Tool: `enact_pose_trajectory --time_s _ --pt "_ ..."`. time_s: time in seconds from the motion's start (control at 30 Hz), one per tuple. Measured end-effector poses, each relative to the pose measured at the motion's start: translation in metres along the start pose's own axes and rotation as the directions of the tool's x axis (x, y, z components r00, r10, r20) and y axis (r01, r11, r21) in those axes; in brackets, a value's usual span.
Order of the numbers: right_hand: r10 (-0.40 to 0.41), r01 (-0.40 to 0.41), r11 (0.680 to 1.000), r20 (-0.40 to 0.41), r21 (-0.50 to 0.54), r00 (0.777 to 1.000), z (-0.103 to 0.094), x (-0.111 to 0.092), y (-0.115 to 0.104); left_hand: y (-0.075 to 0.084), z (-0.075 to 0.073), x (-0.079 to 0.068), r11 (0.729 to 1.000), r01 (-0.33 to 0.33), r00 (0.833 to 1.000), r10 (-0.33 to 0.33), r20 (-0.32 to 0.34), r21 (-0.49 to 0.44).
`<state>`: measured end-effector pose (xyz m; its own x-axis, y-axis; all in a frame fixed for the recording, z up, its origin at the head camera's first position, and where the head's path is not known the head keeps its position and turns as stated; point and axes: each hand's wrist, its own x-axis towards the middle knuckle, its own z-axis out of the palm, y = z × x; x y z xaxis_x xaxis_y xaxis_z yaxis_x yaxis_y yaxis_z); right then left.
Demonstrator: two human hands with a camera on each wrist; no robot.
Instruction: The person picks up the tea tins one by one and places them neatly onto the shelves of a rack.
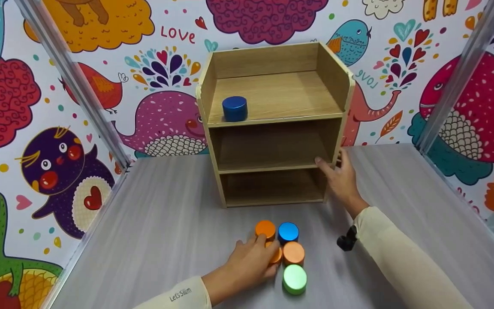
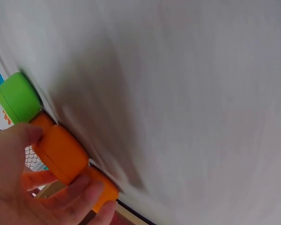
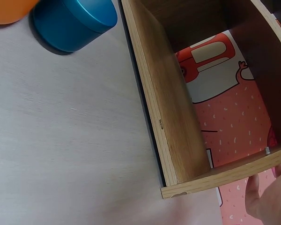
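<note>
My left hand (image 1: 251, 259) pinches a round orange tin (image 2: 63, 152) low over the table, thumb on one side and fingers on the other. Around it stand a second orange tin (image 1: 265, 228), a metallic blue tin (image 1: 288, 232), a paler orange tin (image 1: 293, 253) and a light green tin (image 1: 294, 279). My right hand (image 1: 342, 180) grips the right side panel of a small wooden shelf (image 1: 272, 168), its thumb reaching over the front edge. On the shelf's top level, at the left front, sits a dark blue tin (image 1: 235, 109).
The shelf stands on a grey wood-grain table (image 1: 165, 223) near the back wall (image 1: 165, 107), which bears cartoon animals. Metal corner posts (image 1: 79, 86) rise at both sides. A small black device (image 1: 347, 239) is on the right wrist.
</note>
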<state>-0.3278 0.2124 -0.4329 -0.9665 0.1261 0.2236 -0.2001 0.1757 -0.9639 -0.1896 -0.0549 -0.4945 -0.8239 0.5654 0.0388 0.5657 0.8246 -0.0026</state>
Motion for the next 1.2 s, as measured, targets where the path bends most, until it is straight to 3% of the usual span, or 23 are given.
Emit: enact_pose_trajectory --time_s 0.4,0.8,1.2 --pt "0.004 -0.005 0.999 -0.005 -0.034 1.0 0.0 -0.002 -0.002 0.0 0.001 -0.002 1.0 0.005 0.999 -0.005 -0.041 -0.004" --pt "0.001 -0.001 1.0 0.004 -0.025 1.0 0.0 -0.003 -0.004 -0.002 -0.007 -0.003 0.999 0.008 0.999 -0.01 -0.042 -0.032" --pt "0.014 -0.014 1.0 0.007 -0.008 1.0 0.0 -0.001 -0.003 -0.003 -0.023 0.0 0.998 -0.022 0.992 0.029 -0.122 0.058"
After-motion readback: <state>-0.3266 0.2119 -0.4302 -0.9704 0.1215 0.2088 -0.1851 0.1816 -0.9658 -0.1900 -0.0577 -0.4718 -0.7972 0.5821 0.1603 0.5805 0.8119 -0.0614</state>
